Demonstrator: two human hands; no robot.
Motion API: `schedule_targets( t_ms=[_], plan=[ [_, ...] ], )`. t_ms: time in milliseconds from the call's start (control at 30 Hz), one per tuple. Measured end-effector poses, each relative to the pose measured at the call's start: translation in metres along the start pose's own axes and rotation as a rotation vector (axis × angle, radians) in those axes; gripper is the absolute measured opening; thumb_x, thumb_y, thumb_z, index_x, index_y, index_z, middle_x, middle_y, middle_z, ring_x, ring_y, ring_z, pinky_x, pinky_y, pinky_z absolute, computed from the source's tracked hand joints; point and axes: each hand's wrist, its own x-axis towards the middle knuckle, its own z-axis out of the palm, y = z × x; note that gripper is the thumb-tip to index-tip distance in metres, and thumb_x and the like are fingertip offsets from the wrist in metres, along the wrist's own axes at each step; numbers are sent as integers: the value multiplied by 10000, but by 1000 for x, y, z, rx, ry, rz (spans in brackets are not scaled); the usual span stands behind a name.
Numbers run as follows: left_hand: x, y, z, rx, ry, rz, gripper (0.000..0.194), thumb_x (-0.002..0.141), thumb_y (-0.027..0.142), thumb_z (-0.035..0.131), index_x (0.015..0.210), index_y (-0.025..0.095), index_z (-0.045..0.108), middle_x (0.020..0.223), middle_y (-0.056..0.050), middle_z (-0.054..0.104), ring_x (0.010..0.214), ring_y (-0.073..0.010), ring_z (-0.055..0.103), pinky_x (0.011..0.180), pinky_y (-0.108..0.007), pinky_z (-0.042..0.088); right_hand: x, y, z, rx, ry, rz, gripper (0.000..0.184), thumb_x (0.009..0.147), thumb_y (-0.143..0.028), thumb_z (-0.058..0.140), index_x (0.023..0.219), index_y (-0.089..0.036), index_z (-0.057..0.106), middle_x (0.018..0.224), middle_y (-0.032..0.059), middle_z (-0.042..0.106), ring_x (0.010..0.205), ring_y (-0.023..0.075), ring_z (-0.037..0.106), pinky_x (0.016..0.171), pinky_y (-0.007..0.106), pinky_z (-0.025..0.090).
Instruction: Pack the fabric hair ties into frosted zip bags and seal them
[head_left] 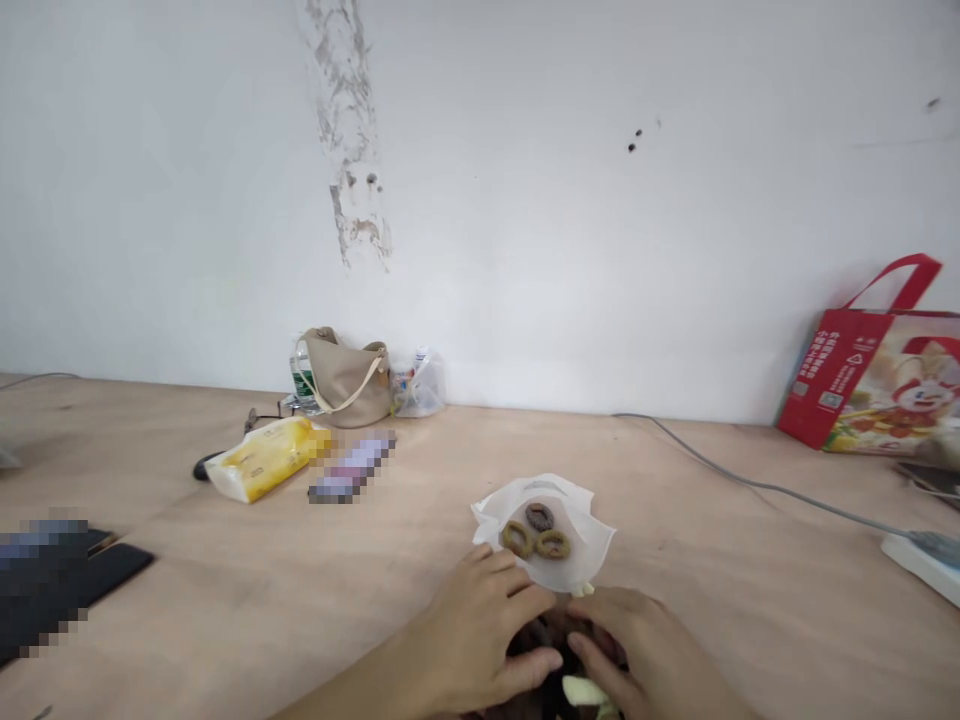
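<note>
At the bottom of the head view, my left hand curves over a dark brown bundle, its thumb and fingertips apart. On the bundle's other side is my right hand, fingers bent, with a small gap between thumb and forefinger. A pale yellow piece shows just below the right thumb, and a smaller pale bit sits above the right fingertips. The hands hide most of the bundle, so its kind is unclear. Just beyond them, three coiled hair ties, one dark and two olive, lie on a crumpled white sheet.
Left of centre are a yellow tissue pack and a blurred phone. A beige handbag and a clear plastic bag stand against the wall. To the right are a red shopping bag, a grey cable and a white power strip.
</note>
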Motion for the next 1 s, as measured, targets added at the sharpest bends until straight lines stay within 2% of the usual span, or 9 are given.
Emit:
schedule_targets(
  t_ms=[200,333,467,567,667,733,867,933,1000],
  plan=[
    [1,3,-4,-48,-78,-3,251,704,239,651,948,244,593,956,18,684,885,-199,589,790,-323,395,2,-2,2,-157,-10,110,112,726,-145,520,709,-211,608,640,-6,650,616,154,591,576,227,376],
    [2,6,-6,-9,-86,-40,232,635,176,595,862,226,582,883,13,679,853,-203,572,755,-324,398,-2,-2,-1,-200,122,20,83,653,-126,524,656,-207,540,569,-32,589,545,126,546,544,203,372],
    [2,6,-5,2,-63,-29,188,652,155,559,828,217,578,822,14,674,810,-186,561,734,-312,395,-5,4,2,-136,311,-75,66,721,-193,520,661,-218,510,484,-61,524,433,104,484,461,191,348],
    [1,4,-2,2,31,20,170,655,150,558,809,220,575,777,18,668,769,-175,549,717,-301,394,-4,13,9,-19,445,-27,105,814,-271,502,741,-223,560,492,-50,553,430,116,514,454,202,382],
    [0,3,2,-5,229,79,125,687,141,541,788,212,562,740,6,661,732,-172,542,686,-296,401,-2,17,13,172,542,-10,241,875,-351,475,1039,-225,599,816,36,713,546,134,601,509,220,464],
    [1,2,3,-13,371,116,104,733,118,517,779,205,551,732,0,661,711,-166,543,666,-290,409,-3,15,13,262,567,-11,311,889,-371,472,1156,-243,570,959,55,715,587,134,607,534,223,489],
    [4,-1,3,53,607,122,140,819,78,509,765,199,554,824,-9,699,693,-157,544,670,-294,427,-5,6,8,276,480,-38,239,912,-352,435,942,-247,647,766,20,695,586,138,580,477,194,453],
    [6,-2,3,124,637,78,138,847,90,516,794,201,581,909,-11,713,742,-175,553,690,-313,432,-5,2,4,226,393,-83,257,916,-320,409,849,-232,641,704,13,673,589,136,587,520,197,457],
    [6,-2,2,170,592,47,119,865,127,519,840,204,606,988,-13,709,810,-200,558,715,-339,433,-4,1,1,168,289,-114,229,892,-293,428,806,-218,627,666,4,658,581,132,592,569,206,459]
  ],
)
